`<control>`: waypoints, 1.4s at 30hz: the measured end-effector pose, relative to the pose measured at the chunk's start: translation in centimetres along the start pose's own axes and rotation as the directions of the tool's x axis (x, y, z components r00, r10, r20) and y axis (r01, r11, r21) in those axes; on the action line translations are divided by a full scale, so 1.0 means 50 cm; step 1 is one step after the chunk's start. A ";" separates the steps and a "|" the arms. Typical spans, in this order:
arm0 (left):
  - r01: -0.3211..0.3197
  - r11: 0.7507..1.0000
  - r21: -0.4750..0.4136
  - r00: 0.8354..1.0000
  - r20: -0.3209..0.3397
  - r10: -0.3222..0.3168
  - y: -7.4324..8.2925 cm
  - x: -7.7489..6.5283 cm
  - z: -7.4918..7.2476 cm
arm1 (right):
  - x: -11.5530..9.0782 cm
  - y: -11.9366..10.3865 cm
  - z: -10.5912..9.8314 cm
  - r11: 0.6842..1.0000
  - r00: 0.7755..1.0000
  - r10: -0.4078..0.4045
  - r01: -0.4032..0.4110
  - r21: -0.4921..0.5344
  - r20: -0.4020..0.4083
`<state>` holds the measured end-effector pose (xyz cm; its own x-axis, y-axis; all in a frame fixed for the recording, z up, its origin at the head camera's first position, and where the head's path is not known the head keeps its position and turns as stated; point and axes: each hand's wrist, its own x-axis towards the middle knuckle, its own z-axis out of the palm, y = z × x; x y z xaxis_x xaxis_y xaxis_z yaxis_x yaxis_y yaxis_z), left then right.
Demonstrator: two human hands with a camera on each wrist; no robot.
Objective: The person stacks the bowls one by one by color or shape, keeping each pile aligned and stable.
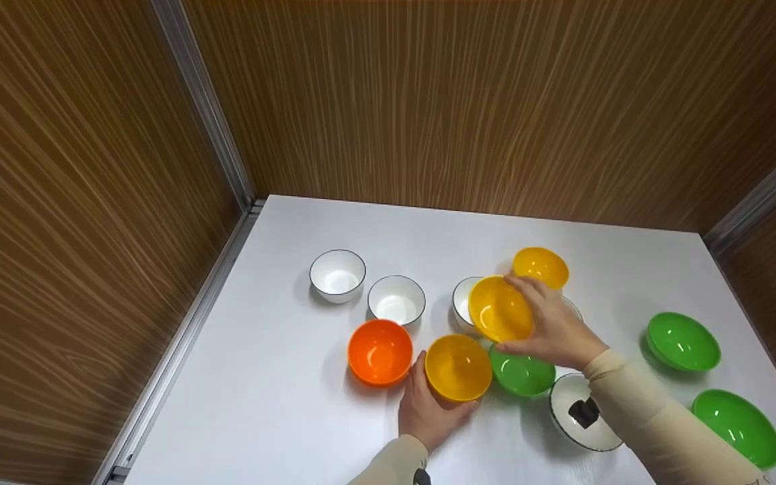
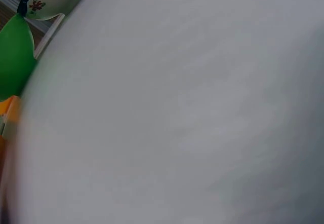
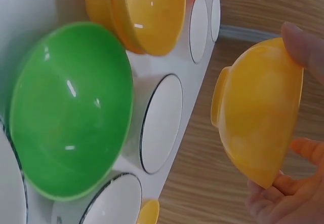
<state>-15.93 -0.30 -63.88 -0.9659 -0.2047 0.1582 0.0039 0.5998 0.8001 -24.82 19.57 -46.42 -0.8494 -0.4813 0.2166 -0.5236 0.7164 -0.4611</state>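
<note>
The white bench (image 1: pixel 307 417) runs wide between wood-grain walls (image 1: pixel 428 101), and it carries bowls everywhere. Far right sit two big green bowls, one (image 1: pixel 683 341) farther off, one (image 1: pixel 737 427) nearer the bench edge. A white lid with a black knob (image 1: pixel 583 412) lies near the right forearm. Now the action: the right hand (image 1: pixel 553 330) holds a glossy yellow bowl (image 1: pixel 500 309) lifted off the bench and tipped on its side, mouth facing left, fingers over the far rim and thumb under the near rim; the right wrist view shows its smooth, rounded outside and small foot ring (image 3: pixel 259 112). Just below it sits a smaller green bowl (image 1: pixel 521 372), and behind it a white bowl (image 1: pixel 463 301), partly hidden. The left hand (image 1: pixel 428 407) wraps round the near side of a second yellow bowl (image 1: pixel 458 367) standing upright on the bench, just right of an orange bowl (image 1: pixel 380 351). A third yellow bowl (image 1: pixel 540 266) stands farther back. Two black-rimmed white bowls (image 1: pixel 337 275) (image 1: pixel 396 300) sit left. The left wrist view is mostly blur.
</note>
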 end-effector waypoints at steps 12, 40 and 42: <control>0.058 0.998 -0.011 0.996 0.067 -0.057 0.003 0.007 -0.009 | -0.003 -0.037 0.065 0.993 0.989 -0.120 0.118 0.018 0.093; 0.015 0.998 0.059 1.000 0.005 -0.015 0.007 0.001 -0.006 | -0.015 -0.028 0.152 0.964 0.927 -0.261 0.264 0.028 0.268; 0.004 0.999 0.046 1.000 0.001 -0.004 0.007 0.000 -0.005 | -0.016 -0.026 0.154 0.963 0.927 -0.264 0.268 0.021 0.268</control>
<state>-15.87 -0.30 -63.44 -0.9662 -0.2062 0.1549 -0.0113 0.6339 0.7733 -22.95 15.13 -52.63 -0.6310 -0.7703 0.0915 -0.7305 0.5504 -0.4041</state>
